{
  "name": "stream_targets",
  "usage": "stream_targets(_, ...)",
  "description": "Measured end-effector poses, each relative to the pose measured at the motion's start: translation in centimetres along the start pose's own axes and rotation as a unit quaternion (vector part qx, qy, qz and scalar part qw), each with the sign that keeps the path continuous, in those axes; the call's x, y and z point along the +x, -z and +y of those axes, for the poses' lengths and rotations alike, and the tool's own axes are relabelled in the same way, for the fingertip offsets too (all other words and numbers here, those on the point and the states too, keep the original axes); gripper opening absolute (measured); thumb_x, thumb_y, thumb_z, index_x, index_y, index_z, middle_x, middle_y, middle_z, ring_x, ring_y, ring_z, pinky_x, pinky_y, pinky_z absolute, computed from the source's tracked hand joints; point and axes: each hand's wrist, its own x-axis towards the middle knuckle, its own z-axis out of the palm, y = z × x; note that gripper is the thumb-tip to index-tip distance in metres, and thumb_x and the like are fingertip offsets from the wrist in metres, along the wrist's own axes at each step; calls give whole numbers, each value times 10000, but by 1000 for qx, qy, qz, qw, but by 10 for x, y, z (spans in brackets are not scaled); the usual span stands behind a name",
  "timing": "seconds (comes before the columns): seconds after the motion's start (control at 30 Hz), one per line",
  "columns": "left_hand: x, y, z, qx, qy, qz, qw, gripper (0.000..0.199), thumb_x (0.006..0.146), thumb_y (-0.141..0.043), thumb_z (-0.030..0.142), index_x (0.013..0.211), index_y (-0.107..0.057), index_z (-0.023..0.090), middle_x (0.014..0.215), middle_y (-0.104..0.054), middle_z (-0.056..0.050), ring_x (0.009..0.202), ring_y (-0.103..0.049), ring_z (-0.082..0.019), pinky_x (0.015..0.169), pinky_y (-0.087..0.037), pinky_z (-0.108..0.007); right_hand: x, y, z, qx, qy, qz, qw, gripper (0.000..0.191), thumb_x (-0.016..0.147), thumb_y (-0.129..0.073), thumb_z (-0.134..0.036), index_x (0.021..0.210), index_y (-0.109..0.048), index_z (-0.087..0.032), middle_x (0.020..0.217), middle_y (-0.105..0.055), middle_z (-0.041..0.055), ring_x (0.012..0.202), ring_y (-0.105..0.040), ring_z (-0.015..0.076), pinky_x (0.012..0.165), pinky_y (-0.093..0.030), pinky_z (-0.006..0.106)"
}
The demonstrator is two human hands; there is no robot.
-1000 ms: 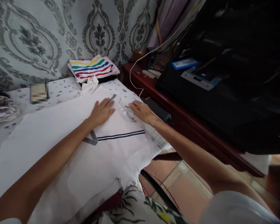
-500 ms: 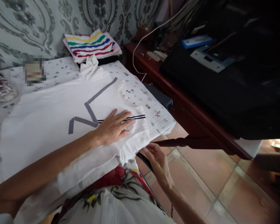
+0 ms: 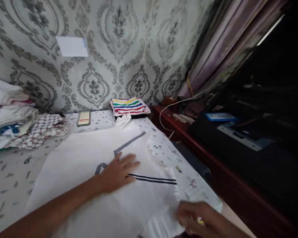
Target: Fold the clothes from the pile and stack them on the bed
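A white T-shirt (image 3: 72, 155) with dark striped zigzag trim and two dark lines lies spread out on the patterned sheet. My left hand (image 3: 119, 172) rests palm down on its front, fingers stretched and apart, slightly blurred. At the shirt's near right edge, my right hand (image 3: 198, 216) is smeared by motion, its fingers curled at the bunched fabric. The fingertips are hard to make out. A collar or neck opening faces right.
Folded striped cloth (image 3: 129, 106) lies on a stack at the back. A clothes pile (image 3: 12, 112) and a blurred-out small rectangular item (image 3: 84, 118) are on the left. Along the right runs a dark red wooden table (image 3: 188, 135) with a white cable (image 3: 161, 115).
The view has tilted up, showing more wall and the clothes pile. My left hand stays flat on the shirt. My right hand has come up from below the edge to the fabric there.
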Motion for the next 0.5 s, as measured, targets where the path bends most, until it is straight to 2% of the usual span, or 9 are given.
stream_targets(0.03,-5,5,-14,8,42,1,999,584,1040,-302,537,1557,-342,267,1645,-314,-84,1535,-246,-235,1252,-175,-526,21,1,-14,-17,36,-22,999,229,900,-624,-539,876,-716,-330,924,-714,53,815,-665,220,707,-552,341)
stream_targets(0.1,-13,16,-40,22,126,6,992,596,1043,-282,539,1549,-357,236,1648,-300,-113,1537,-239,-253,1234,-196,-547,73,-10,-45,-63,141,-44,987,304,949,-529,-536,986,-726,-308,1006,-738,66,931,-681,250,819,-555,389)
stream_targets(0.17,-17,25,-59,25,190,11,981,616,1041,-265,548,1555,-344,216,1651,-281,-137,1537,-237,-264,1220,-214,-560,130,-37,-71,-90,265,-28,960,419,974,-483,-506,1297,-635,-285,1356,-648,89,1244,-597,269,1063,-467,447)
stream_targets(0.23,-21,30,-73,27,220,9,975,627,1041,-260,546,1560,-331,202,1650,-278,-147,1537,-238,-259,1217,-218,-556,179,-68,-85,-145,333,-46,931,537,995,-433,-490,1460,-503,-230,1547,-479,112,1440,-421,262,1188,-339,472)
stream_targets(0.3,-30,33,-87,39,236,2,971,622,1040,-266,531,1557,-337,193,1649,-285,-138,1536,-240,-246,1224,-208,-539,214,-88,-83,-217,357,-79,905,578,1009,-423,-463,1521,-422,-195,1604,-387,128,1497,-330,251,1224,-270,486)
stream_targets(0.37,-47,35,-103,58,267,2,962,611,1038,-275,514,1552,-356,194,1646,-294,-124,1534,-248,-246,1228,-205,-534,235,-86,-67,-286,343,-76,892,564,1010,-438,-434,1519,-428,-192,1611,-372,133,1510,-303,261,1236,-222,512)
stream_targets(0.5,-96,44,-139,82,354,21,931,622,1025,-259,510,1551,-371,197,1644,-303,-109,1531,-253,-265,1221,-230,-541,252,-34,-24,-328,285,11,900,514,1009,-423,-416,1472,-494,-205,1592,-404,135,1498,-329,276,1228,-226,538)
